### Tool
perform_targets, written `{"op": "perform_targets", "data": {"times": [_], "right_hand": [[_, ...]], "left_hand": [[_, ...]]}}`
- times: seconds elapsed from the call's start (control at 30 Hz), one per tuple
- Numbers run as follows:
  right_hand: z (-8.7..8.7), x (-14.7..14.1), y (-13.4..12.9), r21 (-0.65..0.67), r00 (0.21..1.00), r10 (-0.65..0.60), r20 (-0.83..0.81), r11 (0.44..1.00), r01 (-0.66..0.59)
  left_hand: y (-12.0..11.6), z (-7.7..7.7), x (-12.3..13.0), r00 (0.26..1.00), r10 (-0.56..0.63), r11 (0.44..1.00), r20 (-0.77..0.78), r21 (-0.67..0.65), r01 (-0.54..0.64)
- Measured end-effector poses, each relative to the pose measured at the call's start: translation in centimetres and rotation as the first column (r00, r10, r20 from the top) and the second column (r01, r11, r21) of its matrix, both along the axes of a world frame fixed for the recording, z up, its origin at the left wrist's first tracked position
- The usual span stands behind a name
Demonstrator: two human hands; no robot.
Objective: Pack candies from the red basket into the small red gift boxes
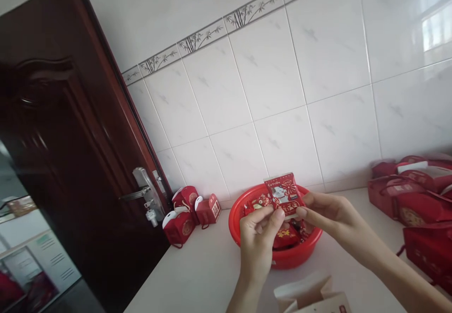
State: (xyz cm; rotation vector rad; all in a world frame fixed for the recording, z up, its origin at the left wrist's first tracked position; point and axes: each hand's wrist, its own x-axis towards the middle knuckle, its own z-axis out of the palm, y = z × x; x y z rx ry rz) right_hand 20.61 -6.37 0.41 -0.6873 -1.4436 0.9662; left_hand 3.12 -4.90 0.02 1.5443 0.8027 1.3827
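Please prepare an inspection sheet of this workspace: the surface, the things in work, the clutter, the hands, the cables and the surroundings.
Surface: white tabletop, set against the wall.
Things in work: small red packet with a printed picture, held up in front of the red basket, which holds more wrapped items.
Clutter: small red boxes near the door; larger red boxes at right; paper bag, cut off by the lower picture edge.
Hands: left hand and right hand both grip the packet.
Cables: nothing seen.
Surroundings: tiled wall behind; dark door at left.
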Motion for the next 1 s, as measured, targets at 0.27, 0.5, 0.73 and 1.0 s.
{"op": "perform_targets", "data": {"times": [0.27, 0.5, 0.73, 1.0], "right_hand": [[0.1, 0.3, 0.1, -0.018, 1.000, 0.000, -0.003, 1.000, 0.000], [0.5, 1.2, -0.4, -0.025, 0.997, -0.063, 0.038, 0.998, 0.064], [0.4, 1.3, -0.4, -0.057, 0.993, -0.018, 0.119, 0.998, 0.024], [0.3, 1.3, -0.2, -0.038, 0.995, -0.029, 0.094, 0.999, 0.032]], "left_hand": [[0.3, -0.1, -0.1, 0.999, -0.014, 1.000, -0.030, -0.004, 0.014], [0.7, -0.1, 0.0, 0.999, 0.017, 0.997, 0.032, 0.071, -0.019], [0.9, 0.2, 0.0, 0.994, -0.013, 0.998, 0.104, 0.066, 0.006], [1.2, 0.1, -0.3, 1.000, 0.002, 0.995, -0.030, 0.099, 0.001]]}}
